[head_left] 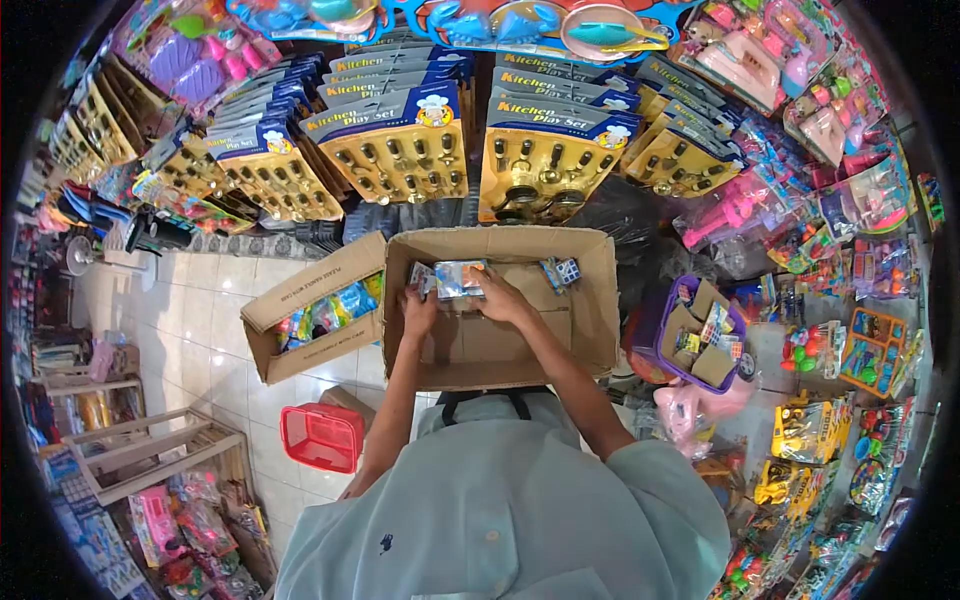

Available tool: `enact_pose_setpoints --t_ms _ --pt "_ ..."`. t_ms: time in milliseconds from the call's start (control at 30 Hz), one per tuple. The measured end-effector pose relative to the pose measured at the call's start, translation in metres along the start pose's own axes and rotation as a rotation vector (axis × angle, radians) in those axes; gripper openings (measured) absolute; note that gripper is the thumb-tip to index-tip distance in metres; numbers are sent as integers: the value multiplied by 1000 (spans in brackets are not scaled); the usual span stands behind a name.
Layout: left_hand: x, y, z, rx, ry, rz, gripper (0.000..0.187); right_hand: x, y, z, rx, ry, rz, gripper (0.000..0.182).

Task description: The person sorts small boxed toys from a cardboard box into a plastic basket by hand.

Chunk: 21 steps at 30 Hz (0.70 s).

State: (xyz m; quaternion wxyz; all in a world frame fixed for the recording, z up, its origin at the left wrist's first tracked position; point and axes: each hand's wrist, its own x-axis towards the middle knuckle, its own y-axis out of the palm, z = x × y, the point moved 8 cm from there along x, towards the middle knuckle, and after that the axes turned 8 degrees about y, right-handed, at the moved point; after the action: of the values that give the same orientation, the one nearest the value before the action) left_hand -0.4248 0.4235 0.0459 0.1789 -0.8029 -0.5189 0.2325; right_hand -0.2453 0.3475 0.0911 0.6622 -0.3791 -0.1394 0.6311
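Cardboard box holds the colourful packet, long axis crosswise near the far wall; your right hand touches its right end, your left hand lies just left. Whether either pinches, I cannot tell.

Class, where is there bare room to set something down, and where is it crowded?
Bare: the large carton's bottom between forearms; a narrow gap between right hand and patterned cube; the floor tiles between the smaller carton and wooden rack. Crowded: the large carton's back left, around left hand and packages; the filled smaller carton and purple basket.
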Motion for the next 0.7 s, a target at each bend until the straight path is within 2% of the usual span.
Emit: enact_pose_setpoints --t_ms 33,67,167,267,333,433,467,567,633,667,700 --pt "3 5 5 8 -54 -15 74 6 -3 -2 -20 57 8 65" --pt "6 11 15 13 -56 -13 74 10 -4 -6 -41 113 18 63" --pt "22 27 48 104 4 38 83 26 -6 -6 -70 65 -43 60" --pt "31 39 63 34 8 105 91 41 2 -11 -88 -35 -91 57" --pt "33 45 68 226 -39 154 95 48 15 -20 -88 -7 -42 58" --pt "46 64 102 228 46 84 99 49 31 -32 -165 23 -24 62" --pt "42 59 86 225 41 83 99 48 34 -34 -240 25 -58 64" --pt "37 56 66 199 -45 109 96 49 36 -37 -301 29 -116 63" --pt "37 50 64 203 -83 20 78 46 32 -35 -347 42 -113 61" --pt "38 45 54 199 -85 17 78 46 30 -35 -387 58 -118 59" --pt "38 38 49 236 -143 24 63 46 29 -34 -391 55 -118 59"
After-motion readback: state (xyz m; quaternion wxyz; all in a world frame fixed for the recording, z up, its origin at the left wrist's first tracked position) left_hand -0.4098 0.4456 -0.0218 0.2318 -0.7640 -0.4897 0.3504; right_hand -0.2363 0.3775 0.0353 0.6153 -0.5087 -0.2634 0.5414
